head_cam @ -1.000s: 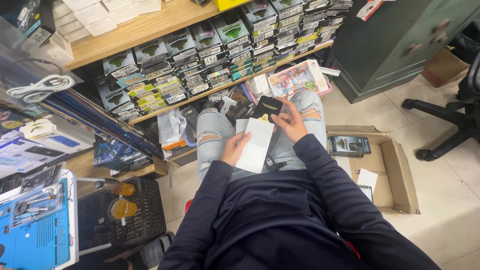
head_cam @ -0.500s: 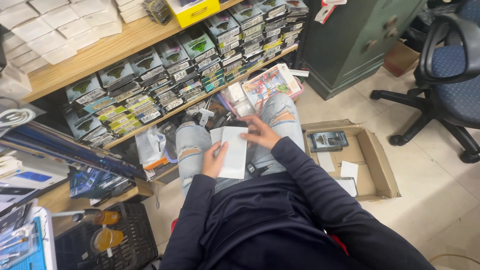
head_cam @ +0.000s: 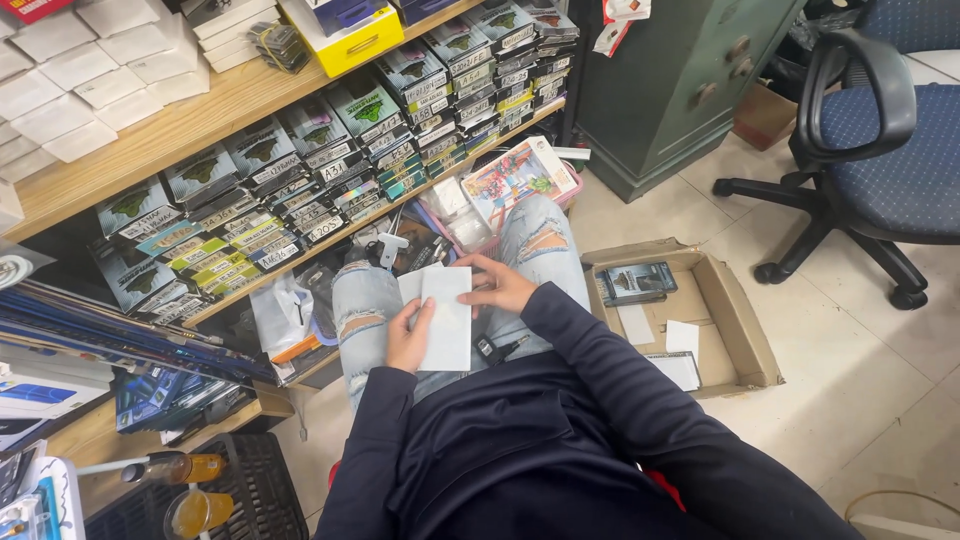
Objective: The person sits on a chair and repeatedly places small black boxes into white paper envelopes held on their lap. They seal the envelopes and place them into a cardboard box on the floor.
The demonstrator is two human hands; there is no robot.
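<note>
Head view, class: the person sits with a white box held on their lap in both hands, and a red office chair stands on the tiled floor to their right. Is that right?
Not quite. The office chair is blue, not red, as the head view shows. The rest holds: the left hand and right hand both hold the white box on the lap, and the chair stands on the tiled floor to the person's right.

The person is wearing a dark navy long-sleeved top [head_cam: 520,440], its 2 sleeves reaching to the wrists, and light blue faded denim jeans [head_cam: 365,310] showing frayed rips at both knees. Both hands are going ungloved.
</note>
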